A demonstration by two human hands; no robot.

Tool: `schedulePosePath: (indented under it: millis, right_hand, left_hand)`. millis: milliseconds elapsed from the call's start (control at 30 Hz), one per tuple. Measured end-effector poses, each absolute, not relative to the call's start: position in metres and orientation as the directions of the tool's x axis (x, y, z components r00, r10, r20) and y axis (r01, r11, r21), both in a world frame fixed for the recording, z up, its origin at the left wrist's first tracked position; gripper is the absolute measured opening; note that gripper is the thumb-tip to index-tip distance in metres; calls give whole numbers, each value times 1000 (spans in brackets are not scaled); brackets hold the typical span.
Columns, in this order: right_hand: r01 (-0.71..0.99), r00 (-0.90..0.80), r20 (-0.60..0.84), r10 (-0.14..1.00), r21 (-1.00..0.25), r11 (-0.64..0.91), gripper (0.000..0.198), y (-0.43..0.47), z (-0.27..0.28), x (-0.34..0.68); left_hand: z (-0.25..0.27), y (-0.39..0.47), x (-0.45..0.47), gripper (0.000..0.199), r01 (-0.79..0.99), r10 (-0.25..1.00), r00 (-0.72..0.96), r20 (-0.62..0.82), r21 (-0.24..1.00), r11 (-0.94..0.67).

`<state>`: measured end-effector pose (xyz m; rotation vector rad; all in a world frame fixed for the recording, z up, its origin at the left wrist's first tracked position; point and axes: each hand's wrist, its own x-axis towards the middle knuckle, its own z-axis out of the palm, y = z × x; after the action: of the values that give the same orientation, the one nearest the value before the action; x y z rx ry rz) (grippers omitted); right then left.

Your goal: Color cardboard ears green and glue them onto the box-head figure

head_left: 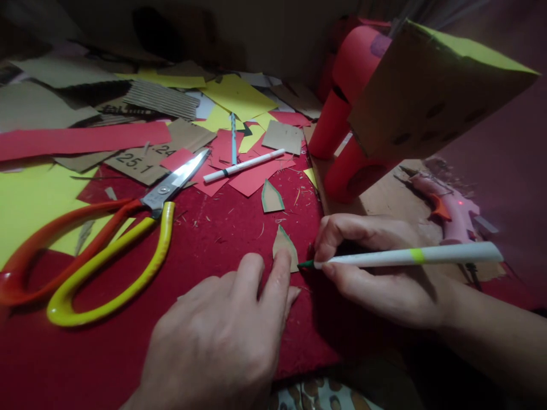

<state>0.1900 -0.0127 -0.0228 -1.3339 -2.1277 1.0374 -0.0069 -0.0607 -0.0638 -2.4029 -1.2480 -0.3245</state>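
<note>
My right hand (376, 267) grips a white marker (444, 254) with a light-green band. Its green tip touches or nearly touches the lower right edge of a small pointed cardboard piece (285, 242). That piece has green along part of its upper right edge. My left hand (226, 330) holds the piece down on the red cloth with its index finger, the thumb tucked close by. Just beyond lies a second pointed cardboard piece (272, 197), outlined in green. To the left rest open-bladed scissors (164, 191) with one orange and one yellow handle loop.
A red tube figure with a cardboard box head (427, 102) stands at the back right. Behind my right hand lies a pink glue gun (455, 205) with a lit red light. A marker cap or pen (245, 165) and paper scraps (239, 97) cover the back left.
</note>
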Motion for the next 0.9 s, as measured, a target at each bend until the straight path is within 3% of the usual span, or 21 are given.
schedulePosePath:
  millis: [333, 533, 733, 900]
  right_hand:
    - [575, -362, 117, 925, -753, 320, 12, -13, -25, 185]
    - [594, -406, 63, 912, -740, 316, 12, -13, -23, 187]
    - [561, -366, 133, 921, -758, 333, 10, -14, -24, 186]
    - [609, -389, 68, 919, -729, 312, 12, -14, -24, 186]
  left_hand:
    - [-62, -59, -5, 47, 820, 718, 572, 398, -244, -518]
    - [-61, -60, -6, 47, 827, 725, 562, 397, -255, -501]
    - [-63, -61, -6, 48, 827, 726, 561, 397, -241, -508]
    - [-63, -61, -6, 48, 827, 720, 561, 409, -241, -508]
